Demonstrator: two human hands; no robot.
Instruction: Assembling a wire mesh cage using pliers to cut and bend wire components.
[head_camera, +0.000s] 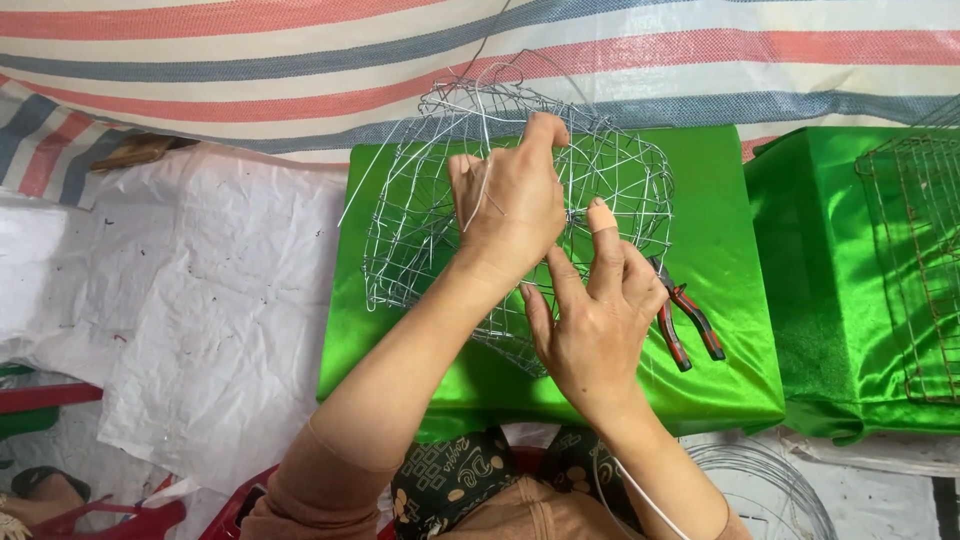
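Note:
A rounded cage of thin silver wire (420, 215) lies on a block covered in shiny green cloth (730, 270). My left hand (510, 200) rests on top of the wire frame, fingers closed around its strands, a loose wire end sticking up by the thumb. My right hand (595, 320) is just below and to the right, its bandaged index finger pressed against the mesh and pinching a wire. Red-handled pliers (685, 320) lie on the green cloth right beside my right hand.
A second green-covered block (820, 290) stands at the right with a rusty wire grid (920, 260) on it. White crumpled sheeting (220, 300) covers the left. A striped tarp (300, 60) hangs behind. Coiled wire (770, 480) lies at the lower right; red plastic stools (130, 520) at the lower left.

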